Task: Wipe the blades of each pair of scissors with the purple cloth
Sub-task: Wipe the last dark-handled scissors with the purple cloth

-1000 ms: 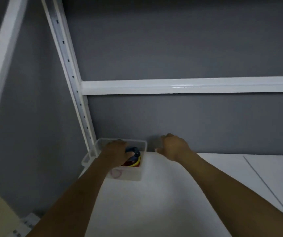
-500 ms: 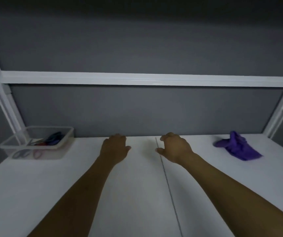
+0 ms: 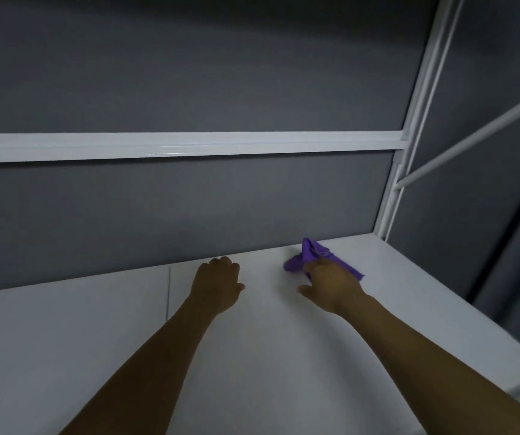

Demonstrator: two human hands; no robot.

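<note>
The purple cloth (image 3: 317, 252) lies crumpled at the back of the white counter (image 3: 64, 356), close to the gray wall (image 3: 189, 208) and toward the right end, near the white post (image 3: 409, 120) of the frame. The right hand (image 3: 334, 284) lies over the near part of the cloth, palm down, with its thumb stretched out to the left above the counter. Its fingers are hidden behind the back of the hand where they meet the fabric, so it is impossible to tell whether they grip the cloth or only rest on it. One peak of cloth sticks up beyond the hand, and a flat corner shows to its right.

The left hand (image 3: 218, 284) is just to the left, apart from the cloth, knuckles up, fingers loosely bent downward and holding nothing. Whether it touches the counter is unclear. Both forearms run out of the bottom edge. A thin seam (image 3: 168, 293) crosses the counter left of the left hand. A white rail (image 3: 189, 147) runs across the wall. The light is dim and detail is soft.
</note>
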